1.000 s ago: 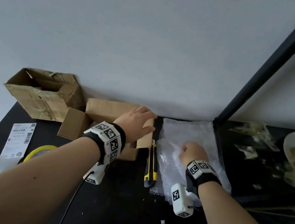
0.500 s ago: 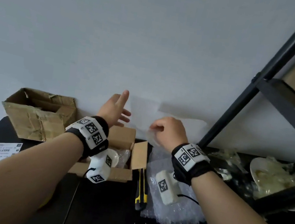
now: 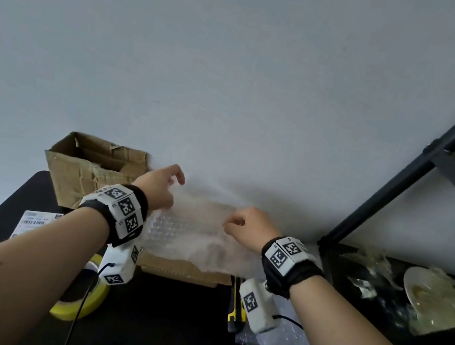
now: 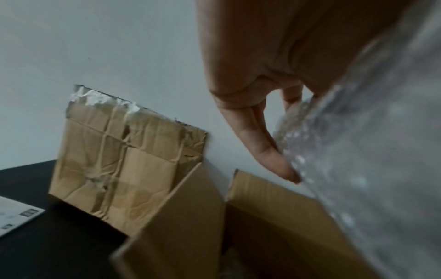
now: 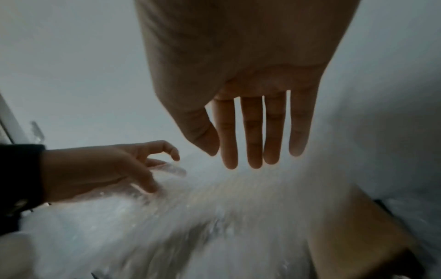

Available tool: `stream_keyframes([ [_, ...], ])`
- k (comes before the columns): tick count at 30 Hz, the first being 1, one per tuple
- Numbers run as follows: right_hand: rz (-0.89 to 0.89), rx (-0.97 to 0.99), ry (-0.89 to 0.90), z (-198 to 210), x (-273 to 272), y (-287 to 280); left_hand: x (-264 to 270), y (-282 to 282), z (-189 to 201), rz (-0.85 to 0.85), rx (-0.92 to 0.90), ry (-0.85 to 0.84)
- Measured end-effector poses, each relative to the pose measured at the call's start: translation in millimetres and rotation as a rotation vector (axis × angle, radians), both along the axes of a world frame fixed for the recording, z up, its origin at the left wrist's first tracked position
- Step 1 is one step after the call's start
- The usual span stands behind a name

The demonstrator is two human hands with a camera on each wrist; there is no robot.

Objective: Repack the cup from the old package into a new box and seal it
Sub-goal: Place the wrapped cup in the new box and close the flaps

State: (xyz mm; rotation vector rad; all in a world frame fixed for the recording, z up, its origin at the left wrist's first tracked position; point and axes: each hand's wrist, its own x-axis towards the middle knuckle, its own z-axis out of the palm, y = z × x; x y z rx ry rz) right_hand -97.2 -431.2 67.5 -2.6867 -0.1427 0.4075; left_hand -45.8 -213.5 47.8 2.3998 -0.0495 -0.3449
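Your left hand (image 3: pixel 159 188) pinches the left edge of a sheet of bubble wrap (image 3: pixel 192 232), thumb under and fingers curled over it; the left wrist view shows a finger (image 4: pixel 269 151) lying against the bubbled film. Your right hand (image 3: pixel 247 227) is at the sheet's right edge. From the head view its fingers look curled toward the film, yet the right wrist view shows them (image 5: pixel 253 132) hanging straight and relaxed above the blurred wrap, so I cannot tell whether that hand has a hold. The sheet stretches between your two hands and drapes over the new box (image 3: pixel 182 270), which sits directly below and just in front of both hands with its flaps open. The cup is hidden under the wrap, so its place cannot be told. Beyond your left hand, against the wall, stands the torn old package (image 3: pixel 91 167). Under your left wrist lies a yellow tape roll (image 3: pixel 85 296); beside your right wrist lies a yellow utility knife (image 3: pixel 235 306).
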Motion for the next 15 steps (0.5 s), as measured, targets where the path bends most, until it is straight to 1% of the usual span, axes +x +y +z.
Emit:
stream_keyframes([
  [3, -0.005, -0.124, 0.083, -17.6, 0.5, 1.3, -4.5, 12.8, -15.5, -0.086, 0.126, 0.046],
  [5, -0.006, -0.153, 0.126, -25.6, -0.6, 6.0, -9.1, 17.4, -19.4, -0.129, 0.226, 0.056],
  [8, 0.054, -0.201, 0.164, -34.5, 0.8, 16.1, -14.1, 20.8, -21.8, -0.205, 0.47, 0.057],
  [9, 0.085, -0.234, 0.171, -36.7, 1.1, 20.1, -16.1, 21.5, -21.9, -0.213, 0.545, 0.013],
  [10, 0.114, -0.272, 0.167, -39.3, 1.9, 23.7, -17.5, 22.0, -20.8, -0.219, 0.591, -0.074],
  [12, 0.134, -0.342, 0.133, -42.4, 4.1, 29.3, -16.5, 20.7, -17.1, -0.271, 0.59, -0.33],
  [13, 0.135, -0.372, 0.109, -42.1, 4.8, 32.2, -14.9, 18.6, -15.9, -0.326, 0.565, -0.416],
  [14, 0.14, -0.395, 0.066, -41.6, 5.8, 35.1, -13.4, 16.0, -15.1, -0.392, 0.541, -0.433],
  [15, 0.154, -0.41, 0.01, -41.5, 7.5, 38.2, -12.0, 13.1, -16.5, -0.454, 0.529, -0.385],
])
